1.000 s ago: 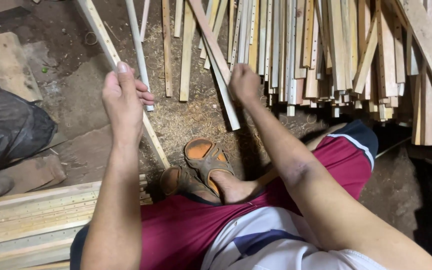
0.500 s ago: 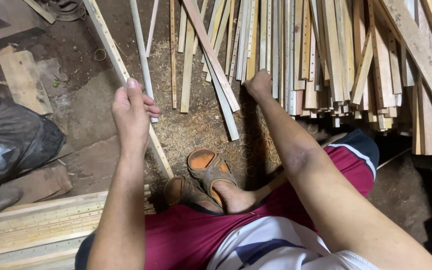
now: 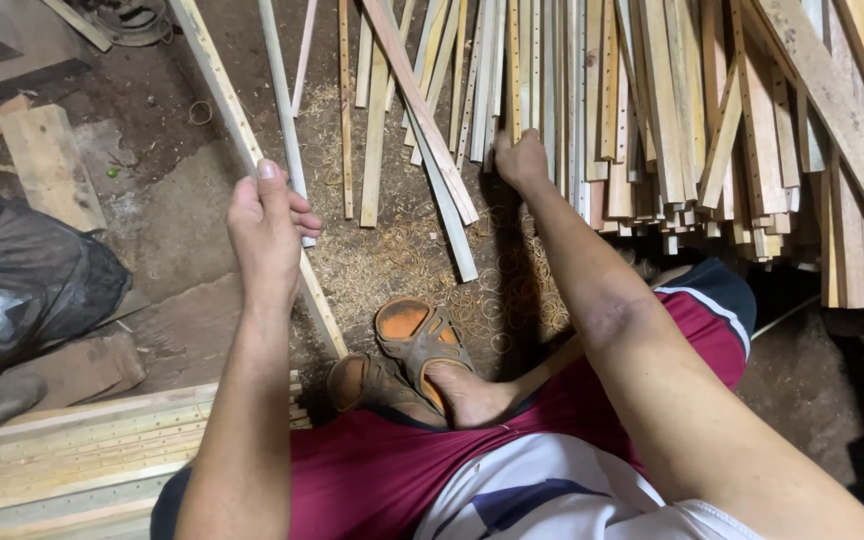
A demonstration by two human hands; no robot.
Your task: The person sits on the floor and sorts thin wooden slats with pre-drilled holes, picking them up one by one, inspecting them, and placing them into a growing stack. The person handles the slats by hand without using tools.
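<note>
My left hand [image 3: 267, 225] is closed around a long thin wooden slat [image 3: 284, 120] that runs away from me over the dirt floor. My right hand [image 3: 519, 158] reaches farther out and grips the near end of a pale slat [image 3: 497, 70] at the edge of a big pile of wooden slats [image 3: 672, 110]. I sit low, with maroon shorts and an orange-soled sandal [image 3: 417, 340] on my foot between my arms.
A thicker wooden strip [image 3: 252, 160] lies diagonally under my left hand. Several loose slats [image 3: 422, 110] lie on sawdust ahead. A stack of pale strips [image 3: 72, 460] sits at lower left, a black plastic bag [image 3: 22, 280] and a short board [image 3: 52, 165] to the left.
My right hand has moved farther forward and to the right, from the loose diagonal slats to the edge of the big pile. My left hand keeps its hold on the thin slat.
</note>
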